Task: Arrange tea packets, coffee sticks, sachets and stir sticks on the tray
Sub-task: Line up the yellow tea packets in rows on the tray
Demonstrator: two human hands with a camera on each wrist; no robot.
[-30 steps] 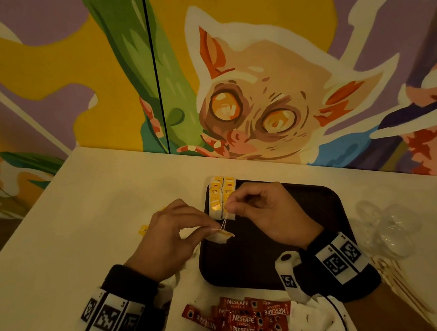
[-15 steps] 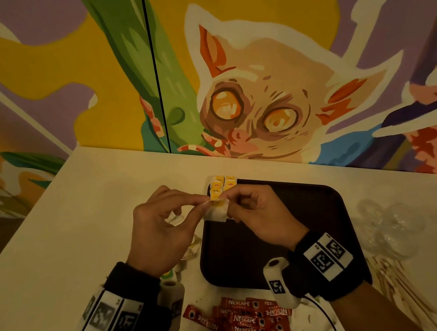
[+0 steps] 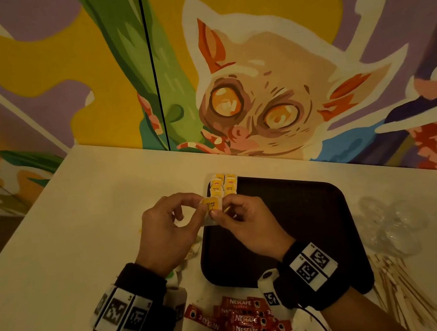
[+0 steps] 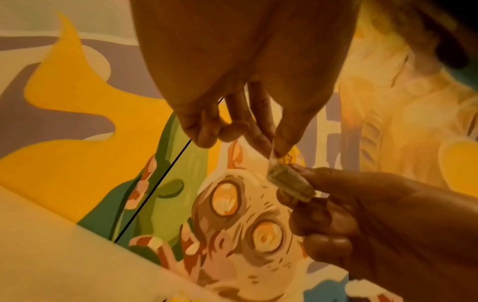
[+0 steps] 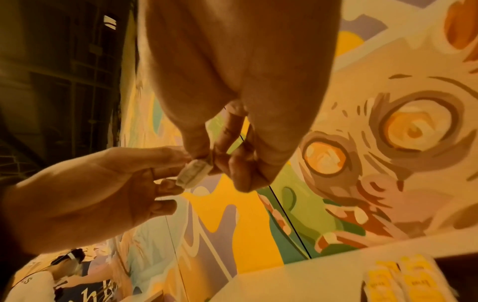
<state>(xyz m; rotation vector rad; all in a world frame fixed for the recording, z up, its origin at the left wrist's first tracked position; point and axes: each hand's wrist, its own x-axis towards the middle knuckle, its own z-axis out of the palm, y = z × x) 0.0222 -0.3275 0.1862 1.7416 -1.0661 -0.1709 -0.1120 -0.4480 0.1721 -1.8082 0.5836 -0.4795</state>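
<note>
Both hands hold one tea bag with a yellow tag (image 3: pixel 211 204) just above the near-left corner of the dark tray (image 3: pixel 302 218). My left hand (image 3: pixel 199 209) pinches the tag end between thumb and forefinger. My right hand (image 3: pixel 218 214) pinches the white bag below it; that bag (image 4: pixel 291 182) (image 5: pixel 192 173) shows in both wrist views. Several yellow tea packets (image 3: pixel 224 185) lie in two short rows at the tray's far-left corner. Red coffee sticks (image 3: pixel 244 326) lie in a heap on the table in front of the tray. Wooden stir sticks (image 3: pixel 400 288) lie right of the tray.
A crumpled clear plastic bag (image 3: pixel 391 223) lies on the white table (image 3: pixel 55 242) right of the tray. More white tea bags (image 3: pixel 186 264) sit under my left wrist. A painted wall (image 3: pixel 255 77) stands right behind the table.
The two hands rose from the tray and came together; the tea bag that hung on its string is now folded up against its yellow tag between both hands.
</note>
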